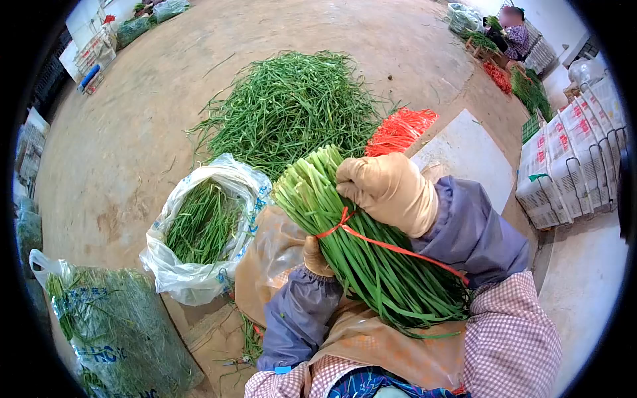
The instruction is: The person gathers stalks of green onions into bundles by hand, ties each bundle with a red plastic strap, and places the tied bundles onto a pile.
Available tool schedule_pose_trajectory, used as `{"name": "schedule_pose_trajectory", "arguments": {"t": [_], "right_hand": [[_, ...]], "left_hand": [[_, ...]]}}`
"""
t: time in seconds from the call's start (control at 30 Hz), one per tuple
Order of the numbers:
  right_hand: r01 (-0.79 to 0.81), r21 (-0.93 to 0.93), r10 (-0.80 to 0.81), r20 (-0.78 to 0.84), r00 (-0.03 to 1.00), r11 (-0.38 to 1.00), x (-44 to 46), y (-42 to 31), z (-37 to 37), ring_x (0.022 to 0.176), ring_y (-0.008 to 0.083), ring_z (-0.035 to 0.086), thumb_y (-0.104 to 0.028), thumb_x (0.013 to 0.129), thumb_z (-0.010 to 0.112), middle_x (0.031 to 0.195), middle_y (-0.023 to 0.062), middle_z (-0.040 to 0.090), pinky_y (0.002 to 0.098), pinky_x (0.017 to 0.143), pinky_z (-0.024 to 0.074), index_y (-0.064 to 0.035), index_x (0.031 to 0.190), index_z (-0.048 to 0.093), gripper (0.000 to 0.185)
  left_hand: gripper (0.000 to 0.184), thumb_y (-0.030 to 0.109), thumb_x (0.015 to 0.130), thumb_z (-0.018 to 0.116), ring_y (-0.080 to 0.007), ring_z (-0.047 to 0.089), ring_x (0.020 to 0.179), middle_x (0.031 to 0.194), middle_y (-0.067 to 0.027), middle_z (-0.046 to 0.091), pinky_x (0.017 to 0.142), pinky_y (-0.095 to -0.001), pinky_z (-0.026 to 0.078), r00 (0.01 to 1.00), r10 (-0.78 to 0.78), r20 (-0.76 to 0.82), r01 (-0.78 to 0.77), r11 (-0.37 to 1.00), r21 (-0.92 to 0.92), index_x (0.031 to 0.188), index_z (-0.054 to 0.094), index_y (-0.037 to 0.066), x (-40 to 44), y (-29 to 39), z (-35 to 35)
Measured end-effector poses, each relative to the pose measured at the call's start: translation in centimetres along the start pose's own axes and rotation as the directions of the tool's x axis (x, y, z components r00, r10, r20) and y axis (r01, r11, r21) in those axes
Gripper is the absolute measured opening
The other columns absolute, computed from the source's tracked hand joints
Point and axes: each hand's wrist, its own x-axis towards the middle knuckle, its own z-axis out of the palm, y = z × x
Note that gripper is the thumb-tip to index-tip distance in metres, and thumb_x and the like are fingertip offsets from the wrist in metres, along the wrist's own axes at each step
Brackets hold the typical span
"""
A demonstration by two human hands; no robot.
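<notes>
A thick bundle of long green stalks (378, 265) lies at a slant above my lap, its pale cut ends toward the upper left. Around its middle runs a red tie (344, 224), knotted on top, with a loose tail trailing to the lower right. My right hand (381, 189), in a tan glove, is closed against the upper side of the bundle near the cut ends. Gloved too, my left hand (318, 257) holds the bundle from its lower left side; the thumb shows and the other fingers are hidden beneath the stalks.
Loose green stalks (292, 109) are heaped ahead, beside red ties (401, 131). An open plastic bag (162, 259) of greens stands left, a filled bag (126, 331) at lower left. White crates (574, 156) are stacked right, near a white board (468, 156). A person (516, 40) sits far right.
</notes>
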Motion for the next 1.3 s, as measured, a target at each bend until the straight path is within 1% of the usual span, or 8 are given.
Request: {"name": "schedule_pose_trajectory", "arguments": {"t": [0.1, 0.3, 0.47, 0.57, 0.7, 0.83, 1.13, 1.3], "right_hand": [[-0.351, 0.645, 0.309, 0.183, 0.933, 0.679, -0.6, -1.2, -3.1, 0.053, 0.012, 0.055, -0.011, 0.09, 0.066, 0.064, 0.0042, 0.06, 0.0278, 0.047, 0.0445, -0.0037, 0.092, 0.063, 0.008], [0.107, 0.939, 0.365, -0.23, 0.902, 0.326, -1.1, 2.3, -5.5, 0.044, 0.0114, 0.048, -0.019, 0.098, 0.058, 0.059, 0.0013, 0.055, 0.0266, 0.045, 0.0429, -0.0042, 0.093, 0.062, 0.016], [-0.206, 0.509, 0.447, -0.412, 0.794, 0.836, -0.7, 2.4, -2.3, 0.061, 0.0097, 0.056, -0.005, 0.093, 0.062, 0.073, 0.0021, 0.061, 0.0256, 0.057, 0.0477, -0.0016, 0.102, 0.062, 0.009], [-0.046, -0.004, 0.038, -0.487, 0.873, 0.999, -0.3, 2.9, 0.1, 0.068, 0.0114, 0.059, -0.006, 0.092, 0.065, 0.074, 0.0031, 0.062, 0.026, 0.064, 0.0502, -0.0013, 0.111, 0.062, 0.02], [-0.127, 0.352, 0.191, -0.154, 0.969, 0.927, -1.9, -0.9, -1.3, 0.072, 0.0113, 0.061, -0.011, 0.087, 0.072, 0.075, 0.0044, 0.062, 0.0263, 0.066, 0.0505, -0.0018, 0.112, 0.064, 0.028], [0.06, -0.267, -0.087, -0.091, 0.992, 0.962, -1.1, -3.2, -0.7, 0.063, 0.0288, 0.064, -0.017, 0.085, 0.07, 0.073, 0.0127, 0.063, 0.0364, 0.056, 0.051, -0.004, 0.101, 0.064, 0.022], [0.037, -0.657, -0.381, -0.389, 0.839, 0.753, 1.7, 2.7, -2.7, 0.058, 0.0246, 0.061, -0.009, 0.084, 0.068, 0.068, 0.0099, 0.062, 0.0331, 0.052, 0.0489, -0.0076, 0.092, 0.062, 0.01], [-0.1, 0.042, 0.105, -0.607, 0.788, 0.994, 3.9, 2.7, -7.9, 0.072, 0.0153, 0.064, -0.012, 0.089, 0.068, 0.085, 0.0078, 0.07, 0.0294, 0.064, 0.0527, -0.0036, 0.103, 0.067, 0.016]], "left_hand": [[0.094, 0.048, 0.077, 0.076, -0.0344, 0.047, 0.13, 0.146, -0.0169, 0.043, 0.108, -0.0521, 0.041, 0.998, 0.016, 0.058, -0.016, 1.0, -0.002, 0.149, 0.031, 0.007, 0.6, 0.1, 0.3], [0.095, 0.048, 0.076, 0.077, -0.037, 0.044, 0.133, 0.149, -0.0197, 0.038, 0.108, -0.0544, 0.04, 0.996, -0.067, 0.052, 0.065, 0.997, 0.035, 0.149, 0.031, 0.007, 0.4, 0.5, -0.3], [0.093, 0.043, 0.074, 0.08, -0.034, 0.054, 0.124, 0.141, -0.0186, 0.049, 0.104, -0.0506, 0.045, 0.991, -0.13, 0.001, 0.13, 0.991, -0.039, 0.145, 0.036, 0.003, 0.3, 0.7, 0.8], [0.091, 0.045, 0.074, 0.08, -0.0315, 0.058, 0.119, 0.135, -0.0168, 0.054, 0.101, -0.048, 0.048, 0.981, -0.183, -0.07, 0.188, 0.98, 0.072, 0.144, 0.039, 0.003, 0.9, 1.1, 2.4], [0.083, 0.05, 0.078, 0.076, -0.0257, 0.062, 0.112, 0.126, -0.0134, 0.059, 0.097, -0.043, 0.052, 0.984, -0.15, -0.095, 0.167, 0.964, 0.207, 0.137, 0.045, 0.001, 1.0, 1.2, 3.9], [0.079, 0.051, 0.079, 0.074, -0.0237, 0.063, 0.107, 0.123, -0.0127, 0.06, 0.093, -0.0377, 0.053, 0.99, -0.062, -0.123, 0.106, 0.912, 0.396, 0.135, 0.047, 0.0, 0.9, 1.3, 4.6], [0.085, 0.055, 0.081, 0.07, -0.0235, 0.06, 0.113, 0.129, -0.0121, 0.057, 0.096, -0.0383, 0.05, 0.996, -0.033, -0.088, 0.074, 0.852, 0.519, 0.14, 0.041, 0.0, 0.1, 1.4, 5.4], [0.087, 0.059, 0.082, 0.067, -0.0233, 0.058, 0.115, 0.13, -0.0127, 0.056, 0.098, -0.0376, 0.047, 0.995, -0.028, -0.097, 0.08, 0.808, 0.583, 0.14, 0.042, 0.0, -0.1, 1.6, 7.3]]}}
